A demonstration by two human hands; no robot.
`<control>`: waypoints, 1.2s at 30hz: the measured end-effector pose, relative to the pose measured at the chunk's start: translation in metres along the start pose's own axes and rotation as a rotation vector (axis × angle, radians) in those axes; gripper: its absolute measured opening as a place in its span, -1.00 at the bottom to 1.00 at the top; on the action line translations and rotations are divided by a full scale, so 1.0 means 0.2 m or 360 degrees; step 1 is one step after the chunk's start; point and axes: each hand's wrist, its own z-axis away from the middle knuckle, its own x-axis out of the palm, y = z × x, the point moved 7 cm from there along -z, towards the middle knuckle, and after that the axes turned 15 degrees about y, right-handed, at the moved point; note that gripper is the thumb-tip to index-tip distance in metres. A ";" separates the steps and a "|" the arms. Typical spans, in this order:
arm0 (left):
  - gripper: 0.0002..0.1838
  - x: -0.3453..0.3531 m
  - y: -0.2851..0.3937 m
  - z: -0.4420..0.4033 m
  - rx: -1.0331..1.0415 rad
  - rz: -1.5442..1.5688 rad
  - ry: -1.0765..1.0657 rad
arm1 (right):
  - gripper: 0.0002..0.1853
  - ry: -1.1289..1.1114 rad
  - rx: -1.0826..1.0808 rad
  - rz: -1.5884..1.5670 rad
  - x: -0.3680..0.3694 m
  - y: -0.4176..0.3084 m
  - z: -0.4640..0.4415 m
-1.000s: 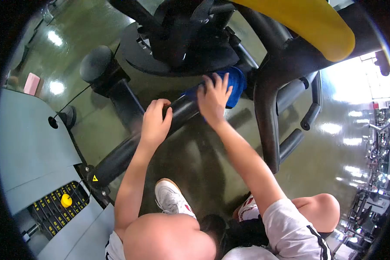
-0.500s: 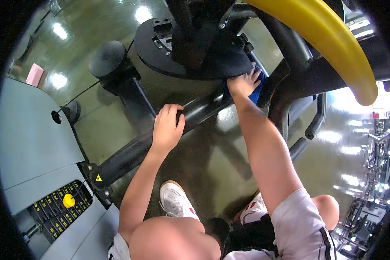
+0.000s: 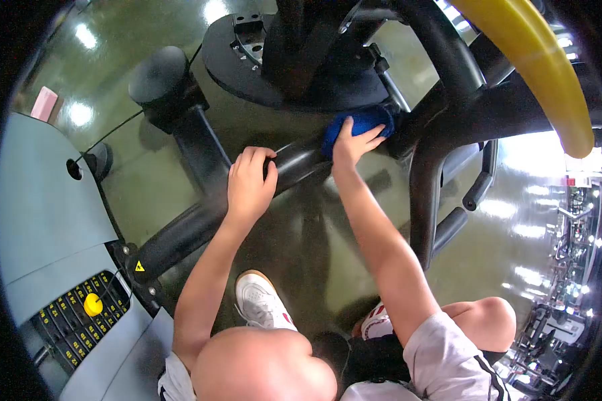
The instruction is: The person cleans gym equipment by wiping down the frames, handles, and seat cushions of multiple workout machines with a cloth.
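A thick black tube (image 3: 180,234) runs diagonally across the middle of the view. My left hand (image 3: 251,184) rests on it with the fingers curved over its top and the thumb a little apart. Farther along, my right hand (image 3: 356,144) presses on a blue cloth (image 3: 368,120), which is draped over the tube near the black upright frame (image 3: 425,180). The thumb and fingers of that hand are spread over the cloth. Its palm hides part of the cloth.
A grey housing (image 3: 53,194) with a numbered weight stack (image 3: 80,327) and yellow knob (image 3: 93,305) stands at left. A round black disc (image 3: 234,73) and yellow curved part (image 3: 535,60) are above. My white shoe (image 3: 259,301) is on the floor below.
The right hand and blue cloth first moved away along the tube, then came back toward me. My left hand has stayed on the tube. The view has shifted slightly.
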 end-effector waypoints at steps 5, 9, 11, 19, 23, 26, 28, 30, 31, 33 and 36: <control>-0.86 -0.01 0.01 -0.01 0.0018 0.0056 0.0045 | -0.08 -0.0173 -0.0185 0.0015 -0.08 -0.07 0.43; -0.85 -0.01 -0.01 0.00 -0.0042 0.0054 0.0032 | -0.18 -0.0565 -0.0750 0.0256 -0.17 -0.16 0.76; -0.84 -0.02 -0.04 -0.01 -0.0145 0.0166 0.0012 | -0.20 -0.0634 -0.0791 0.0179 -0.18 -0.17 0.76; -0.87 -0.03 -0.01 0.00 -0.0077 0.0182 0.0017 | -0.33 -0.0347 -0.0675 0.0440 -0.02 -0.17 0.20; -0.88 -0.03 -0.01 0.00 -0.0058 0.0169 0.0022 | -0.38 -0.0422 -0.0564 0.0788 0.08 -0.16 -0.12; -0.90 -0.06 -0.10 0.00 -0.0483 0.0469 0.0209 | -0.34 -0.0146 -0.0539 0.0604 0.08 -0.11 -0.22; -0.89 -0.06 -0.19 0.00 -0.0771 0.0766 0.0305 | -0.30 -0.0087 -0.0368 0.0355 0.05 -0.07 -0.20; -0.86 -0.05 -0.27 -0.02 -0.0991 0.1071 0.0316 | -0.16 -0.0031 -0.0039 0.0139 0.03 -0.02 -0.16; -0.85 -0.06 -0.28 -0.03 -0.1084 0.1195 0.0312 | -0.16 -0.0035 -0.0035 0.0141 0.03 -0.02 -0.14; -0.85 -0.10 -0.26 -0.05 -0.1078 0.1133 0.0341 | -0.13 0.0020 0.0154 -0.0020 0.01 0.02 -0.10; -0.86 -0.12 -0.28 -0.06 -0.1082 0.1111 0.0378 | -0.09 -0.0078 0.0385 -0.0307 -0.02 0.03 0.00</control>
